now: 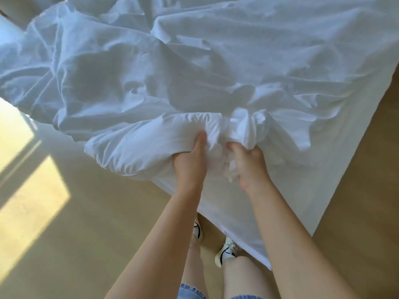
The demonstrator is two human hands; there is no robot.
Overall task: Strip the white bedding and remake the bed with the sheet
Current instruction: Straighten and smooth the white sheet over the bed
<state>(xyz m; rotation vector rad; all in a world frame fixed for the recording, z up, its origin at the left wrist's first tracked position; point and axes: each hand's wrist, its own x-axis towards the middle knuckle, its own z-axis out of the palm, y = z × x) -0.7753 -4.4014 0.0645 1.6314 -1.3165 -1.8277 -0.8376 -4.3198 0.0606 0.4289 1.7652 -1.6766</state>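
Two hands: side by side at the near edge of the bed, close together, each sunk into bunched white cloth.
Left hand [190,162]: fingers curled under and into a puffy fold of the white bedding [151,72], with the thumb laid along the top of the fold, a full grip.
Right hand [248,164]: fingers curled tight round a gathered wad of the same bedding, with the thumb pointing toward the left hand and the fingertips hidden in cloth.
White bedding: crumpled in heaps and creases across the bed from far left to far right, its near edge drawn up into both hands.
Bed corner [248,223]: a smooth white layer under the crumpled cloth, running down to a point near the feet.
Floor [97,212]: light wood, with bright sunlit patches on the left.
Sneakers [226,251]: white with black marks, on the floor just beside the bed corner.
Shorts [191,291]: blue denim, at the near edge of view.
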